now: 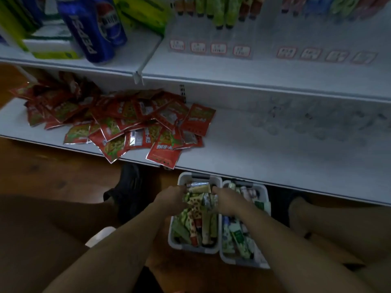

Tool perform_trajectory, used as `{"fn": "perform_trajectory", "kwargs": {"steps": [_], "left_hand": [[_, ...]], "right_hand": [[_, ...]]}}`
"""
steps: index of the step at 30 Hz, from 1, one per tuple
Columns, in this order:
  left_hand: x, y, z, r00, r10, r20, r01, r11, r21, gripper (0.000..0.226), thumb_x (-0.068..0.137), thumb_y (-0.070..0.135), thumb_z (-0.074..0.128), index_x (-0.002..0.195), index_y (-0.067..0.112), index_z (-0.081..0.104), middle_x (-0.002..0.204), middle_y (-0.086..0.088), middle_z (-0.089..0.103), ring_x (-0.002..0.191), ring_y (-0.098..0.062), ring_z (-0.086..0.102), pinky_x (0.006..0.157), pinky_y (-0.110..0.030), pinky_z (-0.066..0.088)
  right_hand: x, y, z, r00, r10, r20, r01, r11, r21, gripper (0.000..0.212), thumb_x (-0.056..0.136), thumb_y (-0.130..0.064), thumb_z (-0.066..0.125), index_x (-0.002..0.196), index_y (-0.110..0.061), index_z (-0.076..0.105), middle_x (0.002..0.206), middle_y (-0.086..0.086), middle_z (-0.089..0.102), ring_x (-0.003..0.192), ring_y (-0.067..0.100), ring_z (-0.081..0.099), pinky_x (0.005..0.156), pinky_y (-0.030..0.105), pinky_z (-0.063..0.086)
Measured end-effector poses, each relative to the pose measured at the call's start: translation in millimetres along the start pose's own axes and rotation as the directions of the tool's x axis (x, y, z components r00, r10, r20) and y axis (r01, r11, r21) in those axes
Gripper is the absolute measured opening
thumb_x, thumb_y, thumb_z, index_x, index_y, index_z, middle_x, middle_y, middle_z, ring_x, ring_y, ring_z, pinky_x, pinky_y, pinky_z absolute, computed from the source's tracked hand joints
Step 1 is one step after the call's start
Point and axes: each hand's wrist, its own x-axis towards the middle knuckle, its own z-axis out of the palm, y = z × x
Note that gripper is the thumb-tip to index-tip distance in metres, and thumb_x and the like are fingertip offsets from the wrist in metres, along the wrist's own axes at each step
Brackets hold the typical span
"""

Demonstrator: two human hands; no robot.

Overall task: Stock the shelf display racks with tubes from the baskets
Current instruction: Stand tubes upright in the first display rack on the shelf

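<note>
Red snack packets: loose heap sprawled across the left of the lower shelf, one poking over the front edge!
Blue cans: two, close together on the upper shelf.
Green-and-white boxes: just left of the cans.
Price labels: red-framed row, print blurred.
Floor: brown wood.
Black shoe: on the floor below the packets.

Noted matt, smooth white-painted metal in the lower shelf. Found glossy, crinkled foil packets on it; below it, smooth pale plastic baskets of shiny printed tubes, over brown wood-look floor with dull sheen.
</note>
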Motion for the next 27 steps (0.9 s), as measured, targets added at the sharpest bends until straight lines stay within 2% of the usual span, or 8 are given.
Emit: {"fn": "perform_trajectory", "kwargs": {"steps": [7,10,13,17,21,23,25,27], "left_hand": [[0.1,-7.6,38.6,0.977,-0.061,0.206,0.047,0.996,0.075,0.051,0.087,0.031,0.060,0.133,0.012,0.047,0.130,-0.013,0.054,0.118,-0.030,0.054,0.095,-0.037,0.047],[3.1,-6.8,44.9,0.964,-0.118,0.237,0.116,0.993,0.024,0.049,0.088,0.026,0.056,0.134,0.012,0.047,0.134,-0.013,0.051,0.120,-0.030,0.052,0.099,-0.037,0.046],[8.4,-2.8,51.2,0.943,-0.199,0.266,0.213,0.977,-0.025,0.048,0.088,0.020,0.059,0.134,0.013,0.048,0.135,-0.010,0.050,0.122,-0.028,0.051,0.101,-0.034,0.044],[15.2,1.4,59.1,0.921,-0.115,0.373,0.161,0.983,-0.093,0.035,0.093,0.022,0.048,0.123,0.004,0.055,0.129,-0.015,0.054,0.117,-0.028,0.054,0.095,-0.033,0.045],[22.8,2.6,62.9,0.889,-0.135,0.439,0.202,0.973,-0.110,0.026,0.095,0.019,0.045,0.103,-0.001,0.060,0.118,-0.019,0.057,0.113,-0.031,0.055,0.087,-0.032,0.045],[24.9,2.8,65.3,0.873,-0.128,0.470,0.199,0.974,-0.106,0.026,0.093,0.023,0.050,0.104,0.002,0.061,0.117,-0.017,0.058,0.112,-0.029,0.056,0.087,-0.031,0.045],[26.3,3.6,68.1,0.868,-0.121,0.482,0.204,0.971,-0.123,0.033,0.092,0.024,0.052,0.117,0.004,0.059,0.124,-0.014,0.057,0.115,-0.028,0.055,0.090,-0.030,0.044],[27.8,5.2,70.7,0.870,-0.124,0.478,0.208,0.970,-0.126,0.033,0.094,0.022,0.049,0.119,0.004,0.059,0.126,-0.016,0.057,0.114,-0.028,0.055,0.085,-0.028,0.043]], "right_hand": [[10.0,-12.6,29.1,0.992,-0.029,0.121,0.043,0.992,-0.115,0.047,0.092,-0.009,0.050,0.139,-0.009,0.041,0.129,0.018,0.051,0.103,0.032,0.057,0.079,0.041,0.054],[10.0,-15.2,43.2,0.986,-0.007,0.164,0.037,0.983,-0.181,0.028,0.089,-0.007,0.053,0.116,-0.005,0.059,0.100,0.012,0.056,0.081,0.025,0.057,0.068,0.036,0.051],[13.4,-18.1,51.3,0.986,0.042,0.159,-0.006,0.976,-0.220,0.017,0.089,-0.003,0.053,0.103,-0.005,0.063,0.075,0.006,0.042,0.060,0.018,0.042,0.064,0.032,0.044],[20.8,-21.8,55.9,0.983,0.080,0.163,-0.052,0.984,-0.169,0.018,0.090,-0.005,0.052,0.103,-0.002,0.064,0.070,0.007,0.040,0.057,0.017,0.039,0.064,0.031,0.043],[27.6,-23.2,61.4,0.960,0.087,0.267,-0.085,0.996,-0.022,0.016,0.092,-0.008,0.050,0.076,-0.012,0.051,0.073,0.007,0.044,0.056,0.017,0.040,0.048,0.028,0.035],[30.8,-21.5,62.0,0.946,0.064,0.318,-0.081,0.996,0.041,0.003,0.093,-0.012,0.049,0.094,-0.011,0.052,0.086,0.011,0.050,0.066,0.021,0.046,0.051,0.028,0.036],[35.1,-16.7,64.7,0.952,0.050,0.303,-0.083,0.992,0.098,0.021,0.092,-0.014,0.050,0.112,-0.009,0.050,0.101,0.014,0.054,0.084,0.028,0.053,0.061,0.031,0.040],[37.0,-14.5,65.3,0.954,0.043,0.295,-0.078,0.991,0.107,0.010,0.093,-0.015,0.049,0.101,-0.011,0.051,0.087,0.011,0.052,0.075,0.025,0.050,0.063,0.032,0.038]]}}
